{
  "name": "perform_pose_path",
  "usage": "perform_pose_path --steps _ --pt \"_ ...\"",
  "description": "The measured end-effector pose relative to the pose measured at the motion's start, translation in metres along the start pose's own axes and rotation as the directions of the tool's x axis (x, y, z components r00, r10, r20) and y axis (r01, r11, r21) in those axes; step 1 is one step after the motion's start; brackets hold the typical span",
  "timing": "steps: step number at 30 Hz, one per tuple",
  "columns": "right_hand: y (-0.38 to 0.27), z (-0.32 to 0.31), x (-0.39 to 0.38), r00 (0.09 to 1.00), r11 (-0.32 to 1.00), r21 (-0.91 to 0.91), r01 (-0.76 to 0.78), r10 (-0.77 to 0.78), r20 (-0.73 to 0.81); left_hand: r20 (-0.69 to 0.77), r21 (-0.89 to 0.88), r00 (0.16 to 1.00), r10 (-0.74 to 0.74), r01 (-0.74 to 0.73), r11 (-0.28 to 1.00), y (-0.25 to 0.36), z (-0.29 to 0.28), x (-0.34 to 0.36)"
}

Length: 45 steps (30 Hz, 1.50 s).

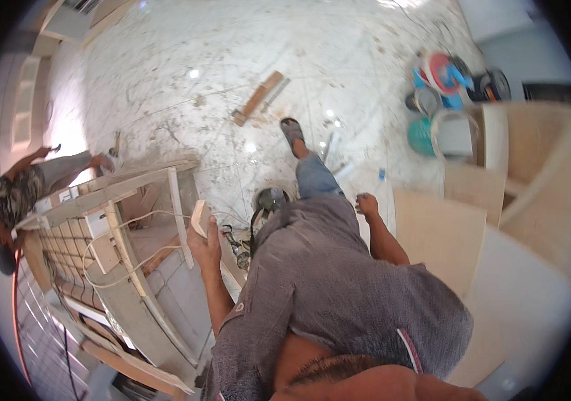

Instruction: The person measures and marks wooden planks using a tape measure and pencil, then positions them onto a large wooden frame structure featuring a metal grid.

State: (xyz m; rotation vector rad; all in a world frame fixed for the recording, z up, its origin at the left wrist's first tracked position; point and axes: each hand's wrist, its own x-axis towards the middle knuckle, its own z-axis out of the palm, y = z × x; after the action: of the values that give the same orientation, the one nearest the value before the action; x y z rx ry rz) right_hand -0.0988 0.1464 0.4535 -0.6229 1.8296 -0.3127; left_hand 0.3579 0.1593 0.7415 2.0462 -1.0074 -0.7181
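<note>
My left hand is wrapped round a small pale wood block, which stands up above the thumb. That hand is beside a wooden frame bench with a pale cord looped over it. On the other side of my body, my right hand hangs over the floor with its fingers curled in and nothing visible in them. Close to it lies a pale wooden panel. One sandalled foot reaches forward on the tiles.
Brown wood strips lie on the dusty tiled floor ahead. Buckets, among them a green one, and a red tub stand at the right. Another person bends at the far left. A dark round machine is by my legs.
</note>
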Motion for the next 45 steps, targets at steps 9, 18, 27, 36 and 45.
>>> perform_pose_path --steps 9,18,27,36,45 --pt "-0.285 -0.019 0.121 0.944 0.960 0.092 0.263 -0.275 0.180 -0.162 0.111 0.983 -0.083 0.102 0.989 0.070 0.008 0.130" --pt "-0.503 0.063 0.169 0.835 0.807 -0.322 0.495 -0.340 0.432 -0.493 -0.063 0.863 -0.106 0.086 0.994 0.086 -0.011 0.124" --pt "-0.572 0.277 0.109 0.553 0.537 -0.356 0.765 -0.264 0.790 -0.650 -0.219 0.734 -0.195 0.065 0.973 0.059 -0.031 0.136" --pt "-0.556 0.392 0.027 0.415 0.192 -0.391 0.900 -0.105 0.904 -0.653 -0.359 0.699 -0.292 0.055 0.932 -0.012 -0.118 0.170" --pt "-0.589 0.593 0.011 0.040 -0.317 -0.060 0.947 -0.071 0.997 -0.735 -0.405 0.560 -0.381 0.088 0.910 -0.052 -0.187 0.160"
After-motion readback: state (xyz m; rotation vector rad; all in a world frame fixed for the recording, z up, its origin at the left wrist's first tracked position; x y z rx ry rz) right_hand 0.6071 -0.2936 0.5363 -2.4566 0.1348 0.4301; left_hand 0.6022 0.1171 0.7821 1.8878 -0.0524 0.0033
